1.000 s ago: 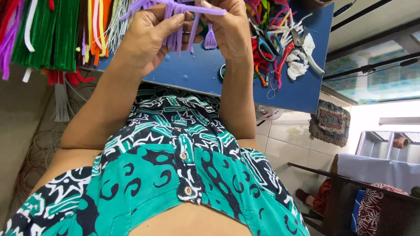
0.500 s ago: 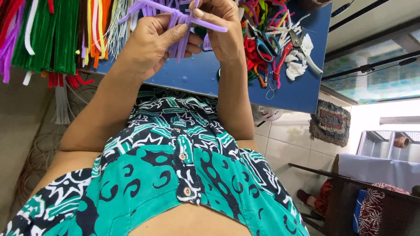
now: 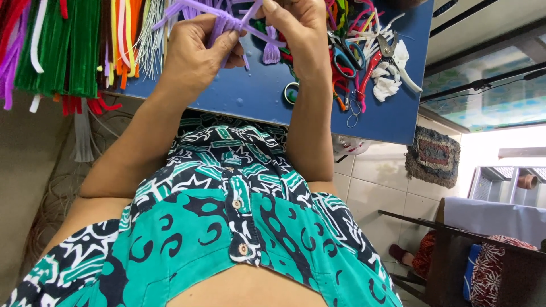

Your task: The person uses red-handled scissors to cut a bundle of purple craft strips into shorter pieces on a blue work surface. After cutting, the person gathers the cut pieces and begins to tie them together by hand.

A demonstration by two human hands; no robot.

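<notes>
Head cam looking down: blue surface (image 3: pixel 256 96) cluttered with bundles of green pipe cleaners (image 3: pixel 62 45), scissors (image 3: pixel 344 57) and pliers (image 3: pixel 392 48), tiled floor (image 3: pixel 369 187) and a small rug (image 3: pixel 435 153) off to the side. Both forearms are raised over the surface. Left hand (image 3: pixel 190 57) is curled tight around a bunch of purple pipe cleaners (image 3: pixel 224 23), right hand (image 3: pixel 298 28) pinches one strand of it.

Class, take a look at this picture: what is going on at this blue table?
A person is working a bunch of purple pipe cleaners above a blue table. The left hand grips the bunch while the right hand pinches a strand. Green, red and orange pipe cleaners lie at one side; scissors and pliers at the other.
</notes>
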